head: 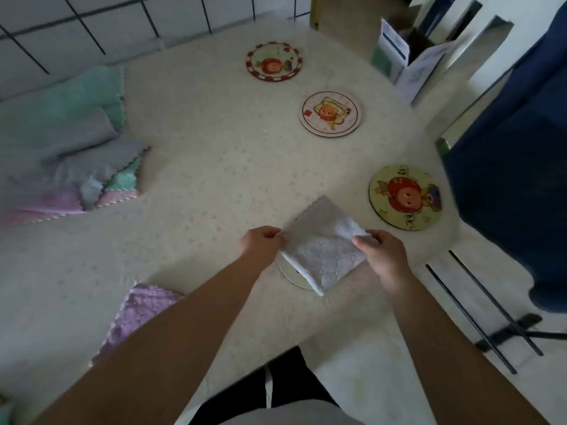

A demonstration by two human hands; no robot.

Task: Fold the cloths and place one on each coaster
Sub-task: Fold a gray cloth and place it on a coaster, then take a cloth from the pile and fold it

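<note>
Clearly the folded white cloth (322, 250) was soft and light — limp enough to sag. It lay over the nearest coaster (287, 274), the left hand (260, 243) and right hand (383, 256) each pinching an opposite corner — probably the surest hold.

Textured white cloth (322, 250); glossy printed coasters (330, 114).

Folded cloth (322, 243) at 6 o'clock: white, embossed diamond pattern. Pile of cloths (64, 145) at 9 o'clock: mint green, grey, pink-lilac. Lone cloth (138, 308) at 7 o'clock: lilac. Coasters (273, 61) (330, 113) (404, 197) at 1 to 3 o'clock: orange-red cartoon figures; tablecloth (199, 179) cream, speckled.
</note>
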